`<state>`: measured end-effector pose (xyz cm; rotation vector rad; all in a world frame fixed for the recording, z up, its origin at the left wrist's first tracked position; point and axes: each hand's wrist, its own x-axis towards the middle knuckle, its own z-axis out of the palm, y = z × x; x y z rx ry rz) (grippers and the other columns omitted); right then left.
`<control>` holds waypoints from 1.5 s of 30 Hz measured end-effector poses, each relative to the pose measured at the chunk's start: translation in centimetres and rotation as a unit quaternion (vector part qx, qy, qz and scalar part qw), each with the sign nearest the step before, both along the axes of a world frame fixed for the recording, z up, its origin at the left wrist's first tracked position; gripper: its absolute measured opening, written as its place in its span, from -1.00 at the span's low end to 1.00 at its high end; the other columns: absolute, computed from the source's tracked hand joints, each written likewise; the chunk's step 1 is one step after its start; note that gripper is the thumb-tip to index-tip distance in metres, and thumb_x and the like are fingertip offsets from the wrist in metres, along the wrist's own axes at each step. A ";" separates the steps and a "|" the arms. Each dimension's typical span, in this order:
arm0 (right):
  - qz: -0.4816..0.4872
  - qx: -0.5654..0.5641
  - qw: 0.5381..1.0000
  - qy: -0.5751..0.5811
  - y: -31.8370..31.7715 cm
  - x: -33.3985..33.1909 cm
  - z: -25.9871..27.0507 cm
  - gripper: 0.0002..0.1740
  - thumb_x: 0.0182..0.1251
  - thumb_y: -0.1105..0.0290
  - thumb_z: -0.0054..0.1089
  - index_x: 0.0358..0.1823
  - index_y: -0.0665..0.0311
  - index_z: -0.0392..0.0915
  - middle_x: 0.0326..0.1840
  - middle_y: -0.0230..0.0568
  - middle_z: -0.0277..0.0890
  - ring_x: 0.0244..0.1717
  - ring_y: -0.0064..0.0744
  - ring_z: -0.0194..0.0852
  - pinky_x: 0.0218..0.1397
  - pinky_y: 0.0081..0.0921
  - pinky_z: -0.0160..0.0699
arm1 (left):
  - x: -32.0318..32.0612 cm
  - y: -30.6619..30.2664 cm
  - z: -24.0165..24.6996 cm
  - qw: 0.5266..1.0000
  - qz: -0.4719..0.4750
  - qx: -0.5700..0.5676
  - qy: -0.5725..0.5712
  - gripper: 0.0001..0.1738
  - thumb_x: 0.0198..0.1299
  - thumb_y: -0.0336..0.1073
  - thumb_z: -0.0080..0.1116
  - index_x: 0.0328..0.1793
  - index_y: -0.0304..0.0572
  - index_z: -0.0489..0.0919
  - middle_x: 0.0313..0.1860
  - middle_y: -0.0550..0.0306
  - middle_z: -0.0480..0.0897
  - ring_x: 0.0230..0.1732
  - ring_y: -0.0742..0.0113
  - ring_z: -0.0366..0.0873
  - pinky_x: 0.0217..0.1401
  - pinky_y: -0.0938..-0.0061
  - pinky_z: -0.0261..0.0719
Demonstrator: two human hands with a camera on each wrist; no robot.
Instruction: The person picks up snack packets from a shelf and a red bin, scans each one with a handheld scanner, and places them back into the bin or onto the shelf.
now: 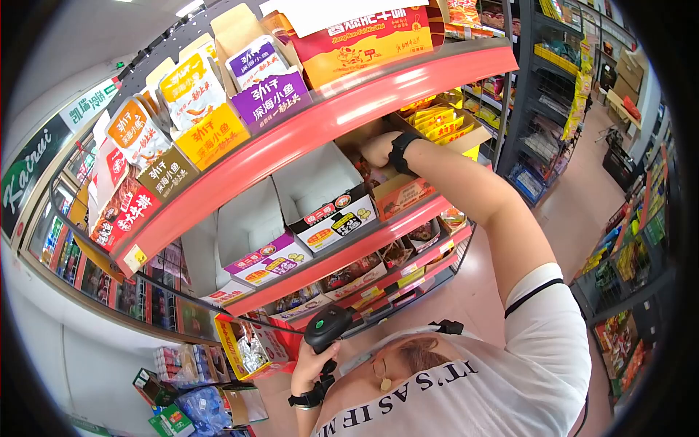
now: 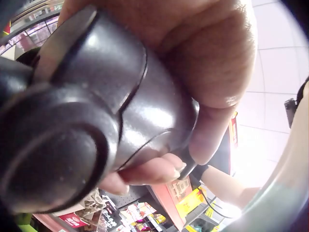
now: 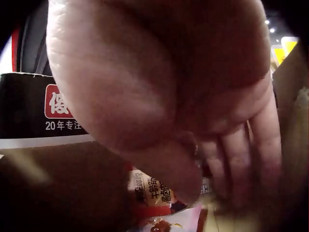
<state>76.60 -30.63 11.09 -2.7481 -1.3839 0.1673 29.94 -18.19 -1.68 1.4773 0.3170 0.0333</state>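
Observation:
In the head view my left hand (image 1: 314, 364) grips the handle of a black handheld scanner (image 1: 328, 326), low in front of the shelf. The left wrist view shows the fingers of that hand (image 2: 207, 63) curled round the glossy black scanner body (image 2: 101, 63). My right hand (image 1: 378, 151) is down inside an open brown carton (image 1: 405, 197) on the shelf. In the right wrist view my right hand (image 3: 169, 87) reaches downward, its fingers fairly straight, beside a packet with a printed label (image 3: 152, 191). Its fingertips are dim, and no packet shows clearly gripped.
Left of the carton stand white-lined boxes, one black-fronted (image 1: 341, 227), one purple-fronted (image 1: 268, 262). A red shelf edge (image 1: 313, 138) with snack boxes above it runs over the right forearm. A carton with yellow packets (image 1: 444, 125) stands to the right.

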 end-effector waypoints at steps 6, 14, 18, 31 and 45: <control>0.037 0.009 0.999 -0.003 -1.3 -1.9 2.5 -0.75 0.19 0.42 0.01 -0.28 0.46 0.61 -0.24 0.09 0.60 -0.21 -0.07 0.61 -0.19 -0.27 0.57 | -0.7 -1.4 0.3 0.998 0.058 0.006 0.004 -0.69 0.03 -0.43 0.31 -0.10 -0.28 0.50 -0.39 0.24 0.55 -0.51 0.54 0.45 -0.46 0.61 0.44; 0.068 0.371 0.926 -0.017 -8.9 -8.3 6.1 -0.65 0.08 0.62 0.09 -0.03 0.37 0.45 -0.20 -0.05 0.56 -0.15 -0.23 0.56 -0.03 -0.42 0.52 | 0.6 -2.4 2.0 0.997 0.070 0.035 -0.006 -0.74 0.03 -0.39 0.33 -0.18 -0.29 0.53 -0.45 0.27 0.54 -0.51 0.56 0.45 -0.46 0.63 0.44; 0.107 0.544 0.785 0.276 -13.0 -12.0 4.5 -0.46 0.17 0.76 -0.13 0.24 0.33 0.24 0.16 -0.28 0.33 0.18 -0.58 0.28 0.22 -0.62 0.28 | 1.3 -2.6 2.6 0.998 0.055 0.024 0.009 -0.76 0.05 -0.39 0.32 -0.18 -0.26 0.55 -0.46 0.31 0.53 -0.50 0.57 0.44 -0.45 0.63 0.40; 0.058 0.657 0.651 0.375 -15.3 -20.7 -3.0 -0.72 0.20 0.59 0.17 -0.04 0.43 0.48 -0.10 -0.24 0.54 -0.07 -0.55 0.50 0.04 -0.56 0.48 | 2.4 -2.5 3.8 0.999 0.031 0.042 0.015 -0.70 0.02 -0.28 0.37 -0.20 -0.24 0.52 -0.47 0.32 0.52 -0.51 0.59 0.43 -0.48 0.66 0.39; 0.124 0.451 0.760 0.451 -8.4 -24.5 -8.5 -0.79 0.14 0.67 0.13 -0.18 0.34 0.43 -0.23 -0.32 0.53 -0.15 -0.60 0.54 -0.13 -0.65 0.49 | -1.3 -2.7 6.9 0.992 0.103 0.073 0.026 -0.59 0.07 -0.29 0.34 0.02 -0.27 0.51 -0.31 0.34 0.55 -0.32 0.61 0.40 -0.27 0.63 0.40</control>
